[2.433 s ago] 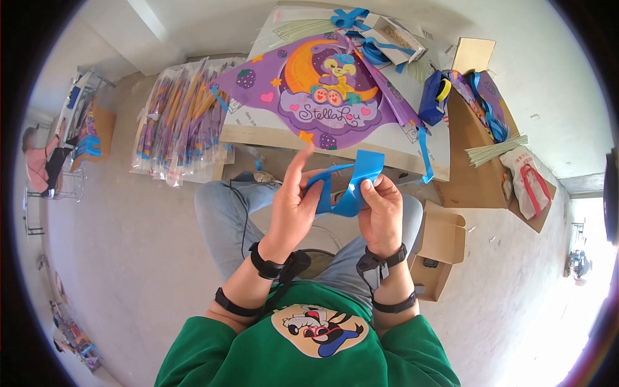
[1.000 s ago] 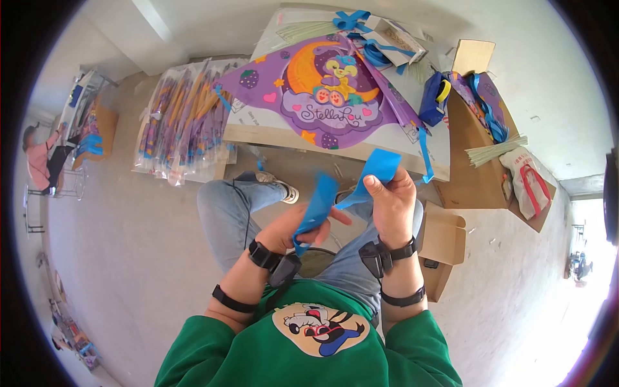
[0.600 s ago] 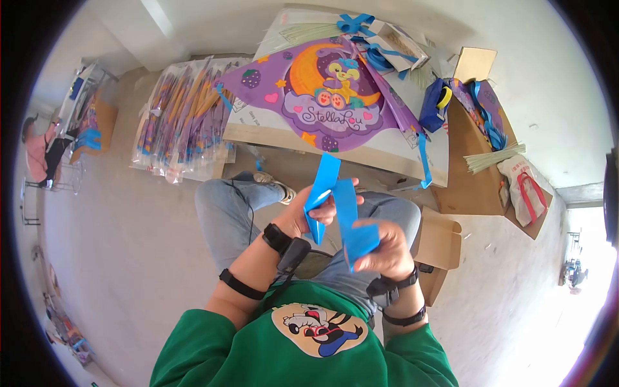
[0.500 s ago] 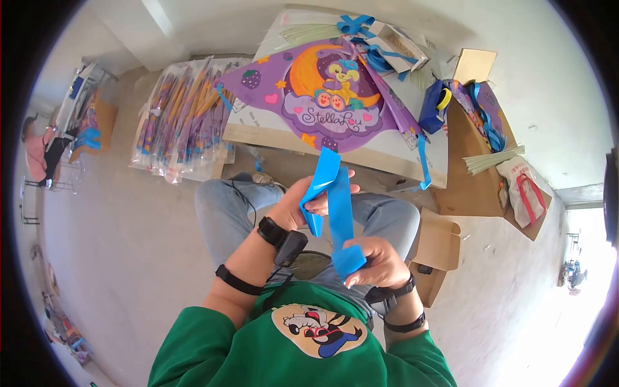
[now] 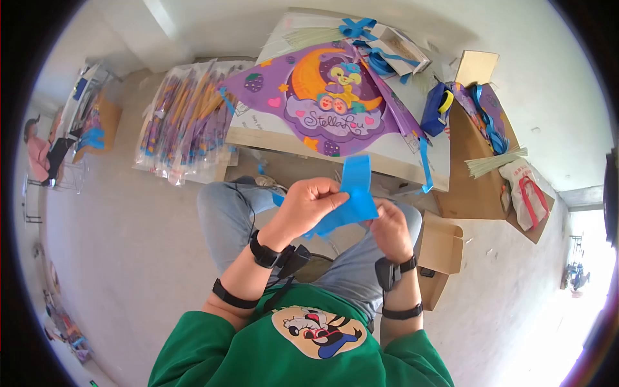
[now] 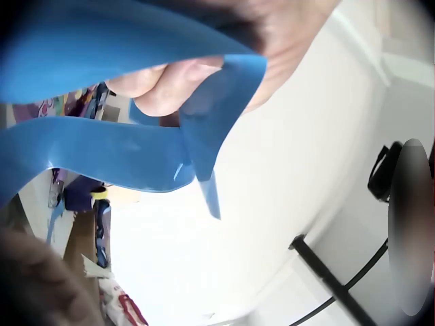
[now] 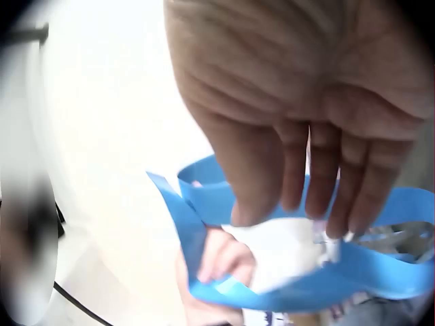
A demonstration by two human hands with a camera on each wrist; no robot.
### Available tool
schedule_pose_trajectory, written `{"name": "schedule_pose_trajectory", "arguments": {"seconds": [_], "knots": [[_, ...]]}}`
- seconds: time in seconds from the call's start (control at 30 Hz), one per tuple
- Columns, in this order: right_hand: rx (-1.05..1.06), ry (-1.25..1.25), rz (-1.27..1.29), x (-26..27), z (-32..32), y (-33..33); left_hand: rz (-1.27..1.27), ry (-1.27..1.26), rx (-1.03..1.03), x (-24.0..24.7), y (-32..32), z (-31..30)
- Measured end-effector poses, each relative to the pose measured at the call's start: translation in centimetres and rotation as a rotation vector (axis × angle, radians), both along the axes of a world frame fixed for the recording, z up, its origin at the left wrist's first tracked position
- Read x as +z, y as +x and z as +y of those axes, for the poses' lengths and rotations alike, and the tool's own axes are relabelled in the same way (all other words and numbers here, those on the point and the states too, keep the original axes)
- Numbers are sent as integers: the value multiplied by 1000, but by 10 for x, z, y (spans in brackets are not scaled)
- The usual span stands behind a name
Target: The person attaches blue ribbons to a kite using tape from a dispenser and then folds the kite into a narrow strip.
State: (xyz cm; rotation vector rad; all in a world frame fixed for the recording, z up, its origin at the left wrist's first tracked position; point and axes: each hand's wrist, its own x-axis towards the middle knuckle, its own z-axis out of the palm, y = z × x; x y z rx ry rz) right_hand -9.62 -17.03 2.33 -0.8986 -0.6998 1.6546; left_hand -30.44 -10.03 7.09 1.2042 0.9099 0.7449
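A wide, glossy blue ribbon hangs in loose loops between both hands. My left hand pinches it between thumb and fingers, and one end stands up past the thumb. In the left wrist view the ribbon curves in front of the curled fingers. My right hand is at the ribbon's right side, fingertips right at its edge. The right wrist view shows its fingers fairly straight and the thumb apart, with the ribbon looping around them; this view is blurred.
Ahead is a table with a purple printed kite, a blue tape dispenser and a white box. Bagged kites lie left. Cardboard boxes stand right, with an open carton nearby. A seated person is far left.
The ribbon has been turned and regripped. My left hand now pinches it from above; my right hand has moved from low near the lap up to the ribbon's right side.
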Motion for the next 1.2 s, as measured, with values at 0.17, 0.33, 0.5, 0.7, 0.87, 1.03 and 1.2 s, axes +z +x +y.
{"name": "schedule_pose_trajectory", "arguments": {"seconds": [0.17, 0.33, 0.5, 0.7, 0.87, 1.03, 1.2], "knots": [[16, -25, 147, 27, 26, -7, 155, 62, -134, -5, 4, -20], [-147, -50, -71, 41, 31, -27, 188, 5, -191, -14, -4, -22], [-59, 36, -297, 40, 24, -30, -102, -62, -47, -14, -14, -8], [-47, 64, -583, 38, 20, -31, 65, -15, 76, 10, -12, -3], [-137, 69, -592, 33, 16, -34, 141, 140, 174, 9, -7, -8], [-167, 39, -484, 33, 9, -40, 236, 232, 205, -3, -7, -8], [-287, -31, -401, 14, 0, -48, 379, 608, 301, -16, 1, -8]]}}
